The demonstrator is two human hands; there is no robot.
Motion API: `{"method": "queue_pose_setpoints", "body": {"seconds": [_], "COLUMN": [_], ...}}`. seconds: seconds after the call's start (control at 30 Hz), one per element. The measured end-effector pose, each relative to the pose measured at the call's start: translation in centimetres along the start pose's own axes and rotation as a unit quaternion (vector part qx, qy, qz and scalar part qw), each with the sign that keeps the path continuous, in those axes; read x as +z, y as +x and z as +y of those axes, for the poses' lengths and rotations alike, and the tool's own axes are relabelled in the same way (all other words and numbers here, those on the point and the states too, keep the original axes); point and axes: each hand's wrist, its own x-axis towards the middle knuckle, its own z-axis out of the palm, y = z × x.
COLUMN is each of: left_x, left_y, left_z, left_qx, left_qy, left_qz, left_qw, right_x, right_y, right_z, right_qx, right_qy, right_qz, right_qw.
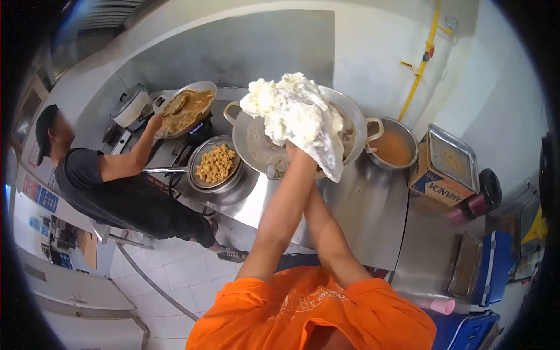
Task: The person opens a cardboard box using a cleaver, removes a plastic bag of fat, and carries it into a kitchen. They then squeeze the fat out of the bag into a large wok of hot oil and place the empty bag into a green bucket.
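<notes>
1. Far left: co-worker in dark clothes (111, 175) tends round grey wok (212, 86) over blue flame (198, 127); presumably frying.
2. Nearer: round metal strainer (191, 170) of golden-brown pieces (215, 164) rests over shiny steel bowl (234, 185), likely to drain.
3. Centre: lumpy white mass (296, 114) held above wide two-handled metal pan (240, 140), perhaps to catch drips. Left hand (291, 152) barely shows, right hand hidden; wrists together, grip cannot be told.
4. Right: deep steel bowl (415, 143), orange-brown liquid (392, 147), probably within reach.

Lumpy white mass (294, 111) (cream-tinged, lower end tapering), bunched over wide two-handled pan (255, 139).
</notes>
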Motion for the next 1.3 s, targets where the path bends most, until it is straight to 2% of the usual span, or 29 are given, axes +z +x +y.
{"method": "queue_pose_setpoints", "body": {"seconds": [0.2, 0.33, 0.47, 0.57, 0.63, 0.67, 0.73, 0.87, 1.1, 1.3], "left_x": [0.6, 0.7, 0.9, 1.1, 1.2, 1.3, 1.3, 0.9, 0.7, 0.0], "left_y": [-0.6, -0.7, -0.7, -0.6, -0.4, -0.4, -0.1, -0.2, 2.7, 5.3], "left_z": [-0.5, -0.9, -1.4, -1.5, -1.2, -1.2, -1.4, -1.5, -1.7, -1.5], "left_qx": [0.014, 0.023, 0.032, 0.039, 0.044, 0.045, 0.048, 0.056, 0.084, 0.102], "left_qy": [0.009, 0.013, 0.016, 0.020, 0.023, 0.022, 0.024, 0.027, 0.037, 0.052], "left_qz": [0.035, 0.044, 0.049, 0.058, 0.065, 0.066, 0.068, 0.074, 0.078, 0.080], "left_qw": [0.999, 0.999, 0.998, 0.997, 0.997, 0.997, 0.996, 0.995, 0.993, 0.990], "right_x": [4.1, 6.8, 7.6, 6.2, 4.9, 5.0, 5.0, 4.1, -0.6, -4.8], "right_y": [-12.3, -16.6, -16.8, -15.1, -14.3, -14.4, -14.4, -13.7, 2.2, 8.9], "right_z": [-13.7, -19.1, -19.2, -16.3, -14.0, -14.2, -14.9, -15.3, -13.4, -12.2], "right_qx": [0.102, 0.131, 0.137, 0.201, 0.196, 0.199, 0.180, 0.129, -0.049, -0.087], "right_qy": [0.062, 0.070, 0.065, 0.081, 0.206, 0.203, 0.114, 0.051, -0.064, -0.211], "right_qz": [0.014, 0.024, 0.024, 0.046, 0.012, 0.010, 0.005, -0.002, 0.028, 0.042], "right_qw": [0.993, 0.989, 0.988, 0.975, 0.958, 0.959, 0.977, 0.990, 0.996, 0.973]}}
